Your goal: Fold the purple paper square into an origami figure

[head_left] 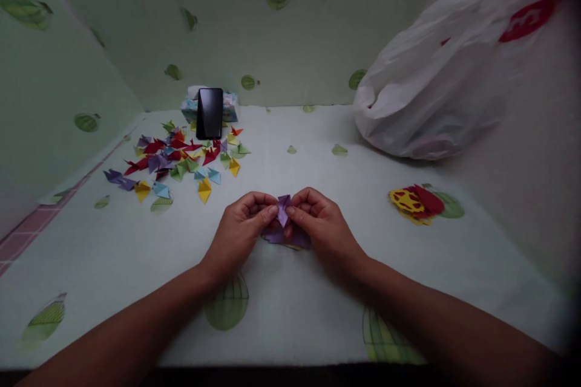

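A small folded purple paper piece (283,210) is pinched between both hands, above the middle of the table. My left hand (249,221) grips its left side between thumb and fingers. On the opposite side, my right hand (318,217) holds it the same way. Directly beneath the fingers lies a stack of purple paper (297,239) with a yellow edge showing under it. The fingertips hide part of both the folded piece and the stack.
Folded paper cranes (175,157) in several colours are heaped at the back left. Behind them a phone (209,113) leans on a tissue pack (230,106). Red and yellow paper cutouts (415,202) lie at right, below a bulky white plastic bag (436,91). Walls border the table.
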The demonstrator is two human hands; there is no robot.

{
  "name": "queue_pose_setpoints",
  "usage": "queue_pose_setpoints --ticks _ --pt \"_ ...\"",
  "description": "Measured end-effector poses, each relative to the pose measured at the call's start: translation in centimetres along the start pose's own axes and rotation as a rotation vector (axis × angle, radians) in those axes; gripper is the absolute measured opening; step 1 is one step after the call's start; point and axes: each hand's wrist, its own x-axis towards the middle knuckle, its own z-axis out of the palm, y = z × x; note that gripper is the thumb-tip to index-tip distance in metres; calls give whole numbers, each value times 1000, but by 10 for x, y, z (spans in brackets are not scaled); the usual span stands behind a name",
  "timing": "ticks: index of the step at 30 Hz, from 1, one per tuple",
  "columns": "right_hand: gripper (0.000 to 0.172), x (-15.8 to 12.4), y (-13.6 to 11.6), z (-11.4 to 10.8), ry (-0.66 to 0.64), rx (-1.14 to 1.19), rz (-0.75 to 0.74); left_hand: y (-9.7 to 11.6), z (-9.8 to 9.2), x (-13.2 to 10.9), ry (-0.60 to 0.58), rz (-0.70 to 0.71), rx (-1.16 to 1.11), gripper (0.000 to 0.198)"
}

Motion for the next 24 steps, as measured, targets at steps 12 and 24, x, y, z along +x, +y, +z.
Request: queue_pose_setpoints --ticks 12,24 --pt "20 -3 0 2 -3 29 18 0 3 -1 -20 -39 -80 23" --pt "17 -2 -2 0 38 -88 -77 -1 4 -1 -131 -89 -54 20"
